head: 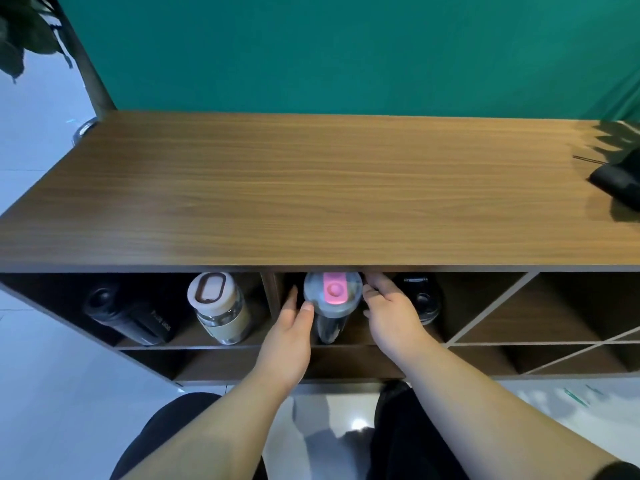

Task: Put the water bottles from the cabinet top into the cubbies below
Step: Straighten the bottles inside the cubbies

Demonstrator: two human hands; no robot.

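Note:
A clear bottle with a grey lid and pink spout cap (332, 299) stands upright in the middle cubby under the wooden cabinet top (311, 188). My left hand (289, 336) touches its left side with the thumb on the lid's edge. On its right side my right hand (389, 315) has its fingers curled at the lid. A black bottle (420, 299) stands behind my right hand in the same cubby. In the left cubby stand a glass bottle with a cream lid (220, 308) and a black bottle (128, 315).
A black object (616, 181) lies at the top's right edge beside plant shadows. Cubbies with diagonal dividers (540, 323) are on the right, and a lower shelf row (242, 363) runs beneath. A plant (24, 32) hangs at upper left. My legs are over a white floor.

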